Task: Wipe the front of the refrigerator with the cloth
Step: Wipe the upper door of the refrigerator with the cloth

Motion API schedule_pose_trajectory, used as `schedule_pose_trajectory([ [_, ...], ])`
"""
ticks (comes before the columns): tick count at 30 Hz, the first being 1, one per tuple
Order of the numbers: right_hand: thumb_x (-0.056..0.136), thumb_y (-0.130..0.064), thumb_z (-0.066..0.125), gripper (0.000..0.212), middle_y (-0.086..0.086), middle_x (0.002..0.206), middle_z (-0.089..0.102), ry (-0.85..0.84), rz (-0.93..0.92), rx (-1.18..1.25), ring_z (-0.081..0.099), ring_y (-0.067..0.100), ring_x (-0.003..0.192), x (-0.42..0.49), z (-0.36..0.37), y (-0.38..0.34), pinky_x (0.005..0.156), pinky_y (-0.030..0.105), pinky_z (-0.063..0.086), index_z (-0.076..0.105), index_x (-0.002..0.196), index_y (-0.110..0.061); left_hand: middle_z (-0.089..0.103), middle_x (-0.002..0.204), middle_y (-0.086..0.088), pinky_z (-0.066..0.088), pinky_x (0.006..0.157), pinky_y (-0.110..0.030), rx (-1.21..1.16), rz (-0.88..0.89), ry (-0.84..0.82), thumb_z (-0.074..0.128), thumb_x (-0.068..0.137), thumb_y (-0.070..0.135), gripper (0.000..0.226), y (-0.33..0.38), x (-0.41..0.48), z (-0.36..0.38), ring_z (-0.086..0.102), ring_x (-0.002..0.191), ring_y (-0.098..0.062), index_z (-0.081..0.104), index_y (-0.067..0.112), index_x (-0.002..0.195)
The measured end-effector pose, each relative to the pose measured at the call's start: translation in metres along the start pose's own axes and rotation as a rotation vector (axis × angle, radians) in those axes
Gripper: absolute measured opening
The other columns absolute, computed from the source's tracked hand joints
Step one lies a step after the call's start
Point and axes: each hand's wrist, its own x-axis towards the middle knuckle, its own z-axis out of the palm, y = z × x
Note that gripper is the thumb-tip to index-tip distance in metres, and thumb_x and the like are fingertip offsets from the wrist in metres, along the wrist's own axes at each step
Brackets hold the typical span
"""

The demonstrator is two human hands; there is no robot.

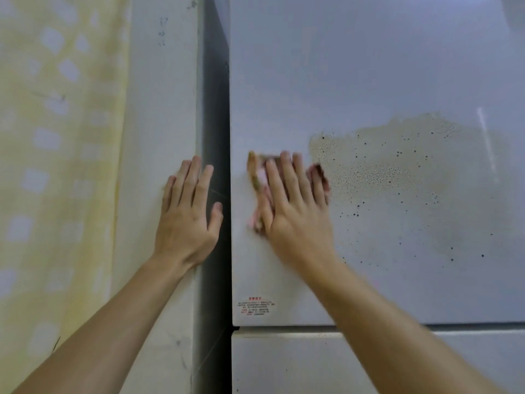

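Now, cloth: pink cloth [259, 180] pressed under your right hand's [298, 220] spread fingers [287, 177] on white refrigerator door [369, 66].
Look: blurred, brown-stained edges.

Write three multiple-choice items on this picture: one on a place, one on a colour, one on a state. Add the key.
1. The left hand rests on: A a handle; B the white wall beside the refrigerator; C a shelf.
2. The cloth under the right hand is: A blue; B green; C pink.
3. The refrigerator front right of the cloth is: A smeared brown with dark specks; B spotless; C dented.
Key: 1 B, the hand lies flat on that wall. 2 C, pink shows around the hand. 3 A, the brown smear is unwiped.
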Motion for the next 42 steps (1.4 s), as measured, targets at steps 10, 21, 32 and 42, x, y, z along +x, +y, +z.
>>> schedule_pose_trajectory([
  [10, 0.111, -0.042, 0.031, 0.06, 0.012, 0.174, 0.012, 0.047, 0.038, 0.025, 0.009, 0.031, 0.162, -0.052, 0.009, -0.001, 0.13, 0.053, 0.014, 0.023, 0.166, -0.018, 0.003, 0.178, 0.001, -0.007, 0.13, -0.059, -0.039, 0.004, -0.011, 0.027, 0.105, 0.059, 0.067, 0.016, -0.014, 0.005, -0.006, 0.164, -0.016, 0.021, 0.036, 0.167],
  [21, 0.108, -0.033, 0.049, 0.053, 0.009, 0.171, 0.026, 0.066, -0.099, 0.108, 0.02, 0.026, 0.16, -0.058, 0.004, 0.023, 0.131, 0.047, 0.014, 0.045, 0.156, -0.011, 0.0, 0.178, 0.007, -0.012, 0.124, -0.066, -0.03, -0.01, -0.025, 0.033, 0.1, 0.049, 0.068, 0.046, -0.012, 0.005, -0.008, 0.163, -0.01, 0.026, 0.035, 0.166],
  [32, 0.107, -0.033, 0.055, 0.039, 0.013, 0.154, 0.048, 0.246, 0.065, 0.107, 0.042, 0.032, 0.147, -0.052, 0.001, 0.028, 0.122, 0.048, 0.028, 0.063, 0.143, -0.02, 0.02, 0.175, -0.003, 0.001, 0.133, -0.052, -0.145, -0.029, 0.06, 0.027, 0.098, 0.034, 0.068, 0.087, 0.006, 0.013, 0.008, 0.164, -0.017, 0.036, 0.012, 0.161],
  [42, 0.094, -0.026, 0.071, 0.02, 0.003, 0.113, 0.066, 0.351, 0.015, 0.202, 0.054, 0.027, 0.109, 0.002, -0.006, 0.043, 0.095, 0.04, 0.042, 0.078, 0.113, -0.022, 0.028, 0.172, -0.004, 0.018, 0.132, -0.049, -0.287, -0.069, 0.092, 0.039, 0.102, 0.019, 0.059, 0.094, 0.009, 0.021, 0.014, 0.163, -0.019, 0.037, 0.009, 0.161],
])
